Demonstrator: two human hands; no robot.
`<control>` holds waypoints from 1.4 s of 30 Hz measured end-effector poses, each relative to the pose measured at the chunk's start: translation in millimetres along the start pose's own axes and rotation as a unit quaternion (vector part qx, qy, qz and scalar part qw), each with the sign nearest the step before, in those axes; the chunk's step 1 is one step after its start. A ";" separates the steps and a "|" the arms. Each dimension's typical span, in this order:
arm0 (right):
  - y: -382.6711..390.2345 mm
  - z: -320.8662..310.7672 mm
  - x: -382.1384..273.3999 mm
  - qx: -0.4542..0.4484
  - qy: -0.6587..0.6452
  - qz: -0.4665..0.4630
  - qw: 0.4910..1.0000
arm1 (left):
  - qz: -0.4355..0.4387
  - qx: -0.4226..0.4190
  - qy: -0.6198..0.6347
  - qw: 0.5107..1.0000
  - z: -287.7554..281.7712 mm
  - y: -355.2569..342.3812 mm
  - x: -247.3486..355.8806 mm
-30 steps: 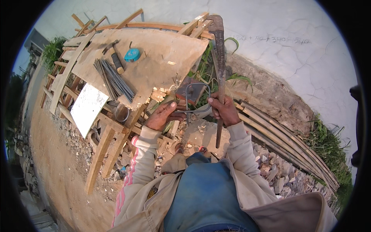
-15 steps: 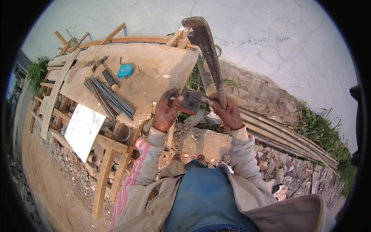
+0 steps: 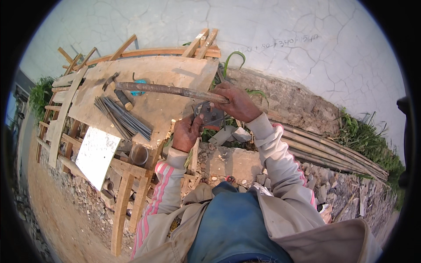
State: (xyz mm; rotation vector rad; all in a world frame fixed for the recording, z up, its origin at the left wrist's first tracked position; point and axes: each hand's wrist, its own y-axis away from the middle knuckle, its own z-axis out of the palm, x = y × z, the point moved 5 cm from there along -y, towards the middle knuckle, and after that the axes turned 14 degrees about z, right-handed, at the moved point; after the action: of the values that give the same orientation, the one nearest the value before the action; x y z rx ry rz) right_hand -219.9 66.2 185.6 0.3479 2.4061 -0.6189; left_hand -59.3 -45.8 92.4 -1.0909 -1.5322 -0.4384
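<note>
My right hand (image 3: 239,103) is wrapped round the thin end of a long dark hooked tool (image 3: 162,89). The tool lies nearly level, its heavy far end pointing left over the board. Just below it my left hand (image 3: 187,133) grips a small dark metal plate (image 3: 211,115) with the thumb on top. Thin rod-like parts seem to stick out of the plate, and its lower edge looks reddish. Whether the tool touches the plate, I cannot tell.
On the plywood bench top (image 3: 162,114) lie a claw hammer (image 3: 123,98), a bundle of thin metal rods (image 3: 123,117) and a turquoise tape measure (image 3: 139,87), partly covered by the tool. A white panel (image 3: 97,157) leans at the bench. Bamboo poles (image 3: 333,151) and rubble (image 3: 322,184) lie right.
My right hand has risen and swung the tool from upright to nearly level, pointing left. A thin bar my right fingers were touching at the plate is out of them. My left hand stays on the plate.
</note>
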 end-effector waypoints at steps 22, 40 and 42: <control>54.7 86.1 147.3 -0.051 -0.106 0.309 0.944 | -0.179 0.212 0.334 0.901 68.1 47.4 -97.6; 70.9 92.7 138.0 -0.004 -0.218 0.356 0.909 | -0.083 0.390 0.287 0.871 69.0 16.0 -111.0; 68.3 93.0 140.9 -0.019 -0.200 0.363 0.910 | -0.091 0.406 0.295 0.860 69.0 15.3 -110.3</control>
State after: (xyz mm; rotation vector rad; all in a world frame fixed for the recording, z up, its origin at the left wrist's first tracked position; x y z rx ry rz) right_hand -255.2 90.6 8.6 0.9403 1.7124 -0.2589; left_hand -94.7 -28.4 -32.5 -0.1145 -1.0756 -0.1769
